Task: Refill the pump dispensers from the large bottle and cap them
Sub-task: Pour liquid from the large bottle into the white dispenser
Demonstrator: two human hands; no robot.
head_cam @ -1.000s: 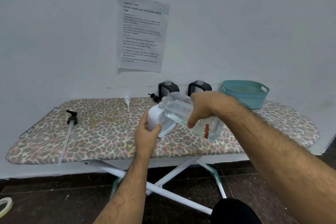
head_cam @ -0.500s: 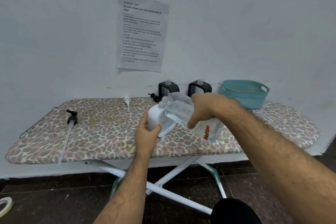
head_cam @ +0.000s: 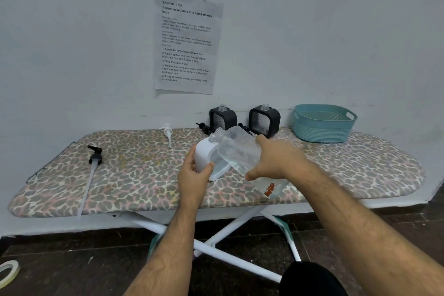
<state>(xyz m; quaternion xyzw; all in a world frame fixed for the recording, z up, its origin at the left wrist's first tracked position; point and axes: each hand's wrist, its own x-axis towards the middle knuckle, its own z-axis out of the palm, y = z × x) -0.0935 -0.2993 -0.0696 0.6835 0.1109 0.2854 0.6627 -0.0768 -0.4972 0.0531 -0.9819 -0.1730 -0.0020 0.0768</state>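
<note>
A white dispenser (head_cam: pixel 203 155) with its neck uncapped stands mid-board, and my left hand (head_cam: pixel 193 175) grips its near side. My right hand (head_cam: pixel 276 163) holds the large clear bottle (head_cam: pixel 236 149), tipped leftward so its mouth sits right over the white dispenser's neck. Two black dispensers (head_cam: pixel 222 119) (head_cam: pixel 264 120), both without pumps, stand against the wall behind. A white pump (head_cam: pixel 167 132) lies at the back of the board. A black pump (head_cam: pixel 95 156) with a long tube lies at the left. Another black pump (head_cam: pixel 204 127) lies beside the left black dispenser.
The leopard-print ironing board (head_cam: pixel 134 175) carries everything. A teal basket (head_cam: pixel 323 122) sits at its back right. A printed sheet (head_cam: pixel 186 42) hangs on the wall. A tape roll (head_cam: pixel 8 271) lies on the dark floor at the lower left.
The large bottle has tipped slightly further, with my right hand a little lower on it. My left hand and the white dispenser have stayed put.
</note>
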